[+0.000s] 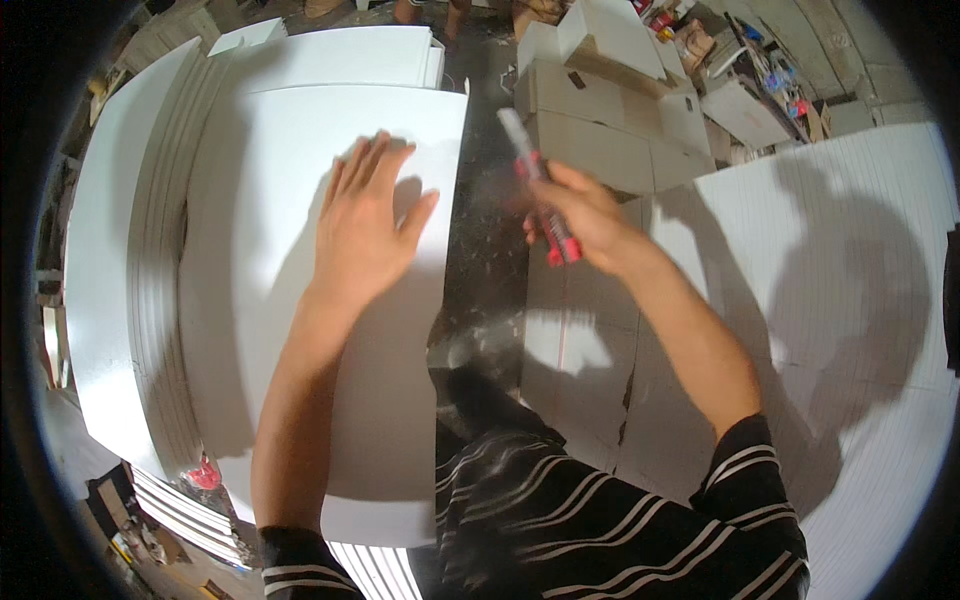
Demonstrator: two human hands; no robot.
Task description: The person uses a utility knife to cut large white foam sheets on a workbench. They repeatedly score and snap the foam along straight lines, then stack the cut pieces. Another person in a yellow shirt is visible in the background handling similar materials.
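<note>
My left hand (368, 215) lies with its fingers spread on a smooth white panel (270, 200), near the panel's right edge. My right hand (583, 215) is closed around a red and black utility knife (555, 228). Its pale blade, slightly blurred, points up and away to the left. The knife is held over the gap between the white panel and the cardboard on the right, apart from both. Part of its handle is hidden behind my fingers.
A stack of white panels (160, 220) stands along the left. On the right are a large pale cardboard surface (850, 300) and a cardboard box (610, 110) farther off. Dark floor (485, 270) shows in the narrow gap. Assorted items (765, 70) sit at the far right.
</note>
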